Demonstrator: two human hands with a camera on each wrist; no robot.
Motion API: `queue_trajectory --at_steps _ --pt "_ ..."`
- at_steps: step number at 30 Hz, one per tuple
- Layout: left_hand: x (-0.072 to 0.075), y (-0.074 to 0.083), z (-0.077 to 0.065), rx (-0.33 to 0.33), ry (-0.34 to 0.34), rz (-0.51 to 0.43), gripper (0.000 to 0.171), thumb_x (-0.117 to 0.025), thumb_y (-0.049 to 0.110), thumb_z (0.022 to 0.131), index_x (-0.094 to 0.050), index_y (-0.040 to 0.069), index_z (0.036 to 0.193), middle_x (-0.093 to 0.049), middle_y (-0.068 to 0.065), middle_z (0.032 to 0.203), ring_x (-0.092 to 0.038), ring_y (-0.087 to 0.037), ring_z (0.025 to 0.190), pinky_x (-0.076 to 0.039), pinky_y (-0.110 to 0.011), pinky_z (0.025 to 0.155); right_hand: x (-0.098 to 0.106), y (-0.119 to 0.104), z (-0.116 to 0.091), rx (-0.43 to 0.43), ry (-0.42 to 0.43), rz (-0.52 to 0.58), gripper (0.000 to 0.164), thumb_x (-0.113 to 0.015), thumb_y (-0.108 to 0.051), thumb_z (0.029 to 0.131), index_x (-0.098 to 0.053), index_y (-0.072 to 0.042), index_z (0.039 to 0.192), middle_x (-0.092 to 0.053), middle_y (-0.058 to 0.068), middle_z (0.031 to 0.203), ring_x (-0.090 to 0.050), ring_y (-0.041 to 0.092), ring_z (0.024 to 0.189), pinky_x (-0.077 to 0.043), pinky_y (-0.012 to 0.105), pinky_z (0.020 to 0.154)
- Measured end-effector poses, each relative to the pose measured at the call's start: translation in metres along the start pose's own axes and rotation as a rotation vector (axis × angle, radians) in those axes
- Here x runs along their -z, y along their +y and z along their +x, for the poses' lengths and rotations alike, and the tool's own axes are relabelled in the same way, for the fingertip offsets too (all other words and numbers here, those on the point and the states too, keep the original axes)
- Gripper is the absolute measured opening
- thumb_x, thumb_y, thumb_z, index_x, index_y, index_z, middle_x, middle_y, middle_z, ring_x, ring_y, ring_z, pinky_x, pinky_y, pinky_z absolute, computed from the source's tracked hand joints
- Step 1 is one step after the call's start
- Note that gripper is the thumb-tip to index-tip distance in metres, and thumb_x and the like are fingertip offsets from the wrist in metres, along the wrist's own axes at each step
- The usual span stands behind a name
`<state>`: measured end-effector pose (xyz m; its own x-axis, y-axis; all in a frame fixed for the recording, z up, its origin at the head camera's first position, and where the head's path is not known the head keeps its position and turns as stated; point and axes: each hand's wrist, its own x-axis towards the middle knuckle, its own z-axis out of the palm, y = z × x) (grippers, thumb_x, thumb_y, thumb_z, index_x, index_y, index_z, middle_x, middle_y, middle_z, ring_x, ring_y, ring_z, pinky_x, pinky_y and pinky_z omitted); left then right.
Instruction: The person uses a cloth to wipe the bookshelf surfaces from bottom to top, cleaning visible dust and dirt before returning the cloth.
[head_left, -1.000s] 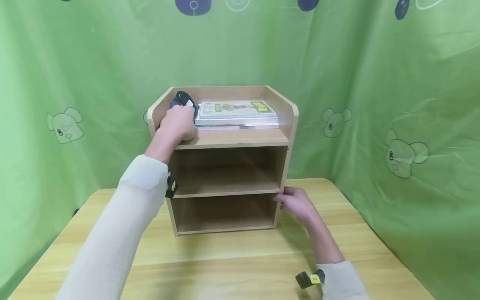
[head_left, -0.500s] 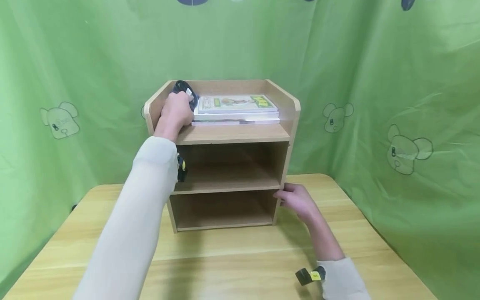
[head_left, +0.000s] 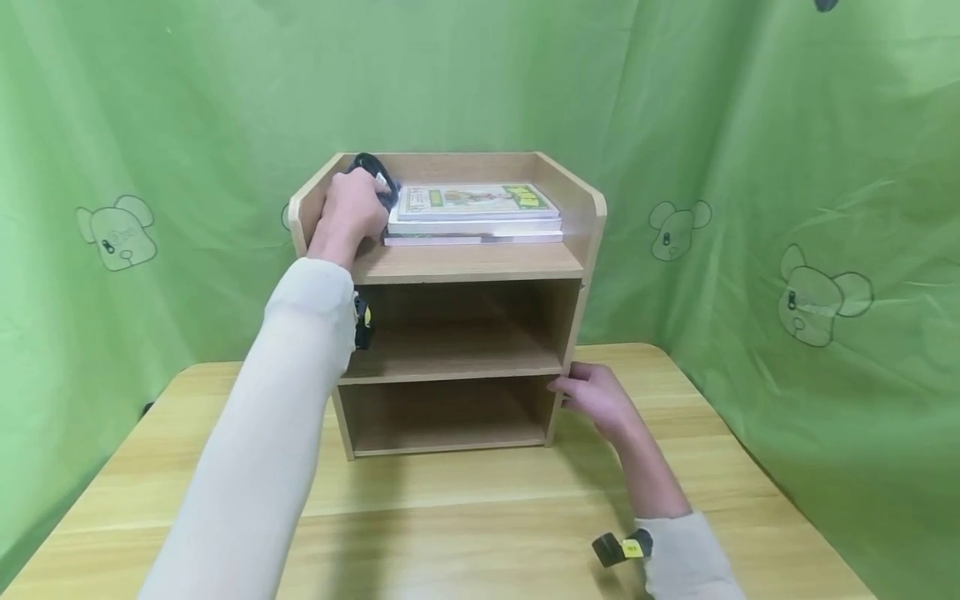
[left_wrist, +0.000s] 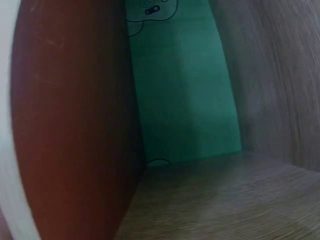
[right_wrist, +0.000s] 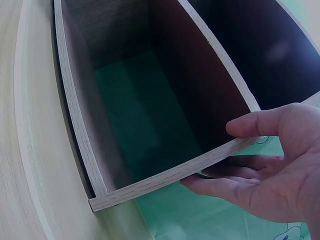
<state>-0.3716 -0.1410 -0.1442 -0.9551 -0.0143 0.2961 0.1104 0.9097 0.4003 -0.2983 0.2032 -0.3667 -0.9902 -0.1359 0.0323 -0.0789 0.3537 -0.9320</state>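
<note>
The upright shelf (head_left: 461, 363) faces us, right hand (head_left: 598, 395) pinching it, left hand's (head_left: 354, 208) grip unclear.

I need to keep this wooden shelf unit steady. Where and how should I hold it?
I'd probably grip the wooden shelf unit low on its right side panel, coming from the front right. That panel is thin with an exposed front edge, so thumb and fingers can straddle it, as the right hand does.

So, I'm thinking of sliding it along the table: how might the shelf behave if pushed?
The shelf looks stiff, given its boxy, wood-grained build. It may tip if pushed high, since books are stacked on top.
</note>
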Motion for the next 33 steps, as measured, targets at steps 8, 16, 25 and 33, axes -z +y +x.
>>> queue_trajectory --at_steps 8,16,25,33 --pt "0.000 0.007 -0.003 0.038 -0.014 0.015 0.069 -0.063 -0.003 0.075 -0.061 0.016 0.141 -0.056 -0.021 0.145 -0.054 -0.032 0.115 -0.054 -0.037 0.084 0.001 0.000 -0.003 -0.007 0.005 -0.006 0.050 -0.059 -0.010 0.095 -0.051 0.014 0.138 -0.053 0.032 0.142 -0.056 0.037 0.128 -0.051 0.046 0.105" --pt "0.002 0.015 -0.009 0.077 -0.038 0.055 0.064 -0.062 -0.003 0.075 -0.064 0.011 0.138 -0.056 -0.023 0.143 -0.054 -0.033 0.113 -0.054 -0.035 0.075 0.003 0.004 -0.001 -0.012 0.002 -0.006 0.051 -0.058 -0.010 0.096 -0.049 0.013 0.141 -0.051 0.032 0.145 -0.053 0.039 0.131 -0.049 0.047 0.107" --pt "0.006 0.019 -0.020 0.067 -0.060 0.114 0.034 -0.058 0.000 0.078 -0.067 0.003 0.111 -0.059 -0.025 0.127 -0.056 -0.033 0.104 -0.052 -0.034 0.069 0.003 0.005 -0.001 -0.012 0.003 -0.009 0.052 -0.059 -0.010 0.096 -0.049 0.013 0.141 -0.051 0.031 0.145 -0.052 0.040 0.133 -0.048 0.048 0.108" --pt "0.013 0.020 -0.032 0.045 -0.087 0.140 0.007 -0.051 0.005 0.083 -0.056 0.008 0.086 -0.056 -0.020 0.113 -0.052 -0.030 0.096 -0.046 -0.034 0.066 0.003 0.003 0.000 -0.013 -0.001 -0.004 0.052 -0.058 -0.010 0.096 -0.048 0.013 0.141 -0.050 0.031 0.146 -0.051 0.042 0.134 -0.048 0.049 0.108"
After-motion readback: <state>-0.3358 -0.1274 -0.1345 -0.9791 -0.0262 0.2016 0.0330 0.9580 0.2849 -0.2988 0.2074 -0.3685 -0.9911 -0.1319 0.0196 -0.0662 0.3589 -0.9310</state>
